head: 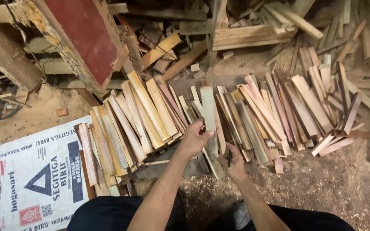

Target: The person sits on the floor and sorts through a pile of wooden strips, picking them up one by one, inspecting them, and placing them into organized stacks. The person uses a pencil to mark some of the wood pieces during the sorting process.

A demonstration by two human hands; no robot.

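Left hand (pixel 195 137) fingers curled around pale wood slat (pixel 209 117), frame centre. Right hand (pixel 235 161) closed on dark pencil (pixel 229 158). Slat pile (pixel 279 111) crowds both sides; printed sack (pixel 35 179) lower left, red board (pixel 86 38) upper left.

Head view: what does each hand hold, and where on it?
Left hand grips a pale wood strip near its lower end. Right hand holds a thin dark pencil-like tool mid-shaft.

— Colours of the wood slats (pixel 219 111)?
— Pale yellow, tan and pinkish brown. The board (pixel 86 38) is dark red.
— The sack (pixel 35 179)?
— White, with a navy triangle and red emblem.
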